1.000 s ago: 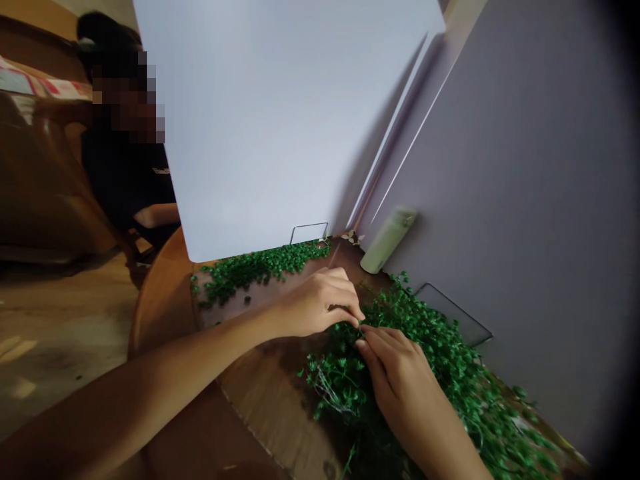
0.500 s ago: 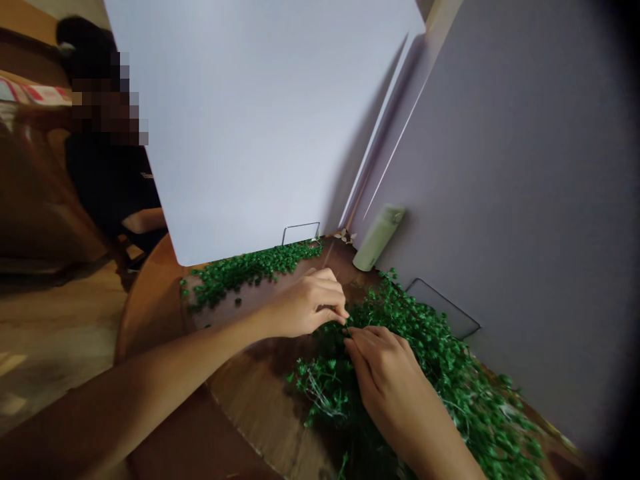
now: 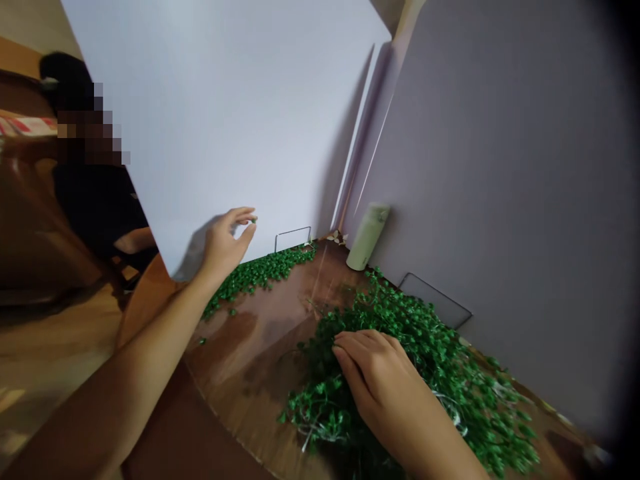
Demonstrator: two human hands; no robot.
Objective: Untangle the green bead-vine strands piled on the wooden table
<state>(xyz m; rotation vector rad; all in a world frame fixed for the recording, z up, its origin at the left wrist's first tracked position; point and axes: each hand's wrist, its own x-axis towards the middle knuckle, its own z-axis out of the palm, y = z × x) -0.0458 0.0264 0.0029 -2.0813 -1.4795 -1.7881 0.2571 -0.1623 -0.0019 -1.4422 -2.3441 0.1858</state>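
Note:
My left hand (image 3: pixel 225 243) is raised above the far edge of the wooden table (image 3: pixel 260 347), in front of a white board (image 3: pixel 225 113). Its thumb and forefinger pinch a tiny green piece (image 3: pixel 253 220), probably a leaf or bead. My right hand (image 3: pixel 375 380) rests on a heap of artificial green leafy vines (image 3: pixel 320 400), its fingers curled over the sprigs. Thin white strands show among the leaves. A narrower band of the same green foliage (image 3: pixel 260 272) lies along the base of the white board, well away from my right hand.
A grey board (image 3: pixel 500 167) stands beside the white one, each held by a wire stand (image 3: pixel 293 239). A pale green bottle (image 3: pixel 367 237) stands in their corner. A person in dark clothing (image 3: pixel 100 207) sits beyond the table at left.
My left hand has left the vines and risen up and to the left, with a tiny green piece pinched in its fingers. My right hand stays on the heap, and the view has shifted slightly.

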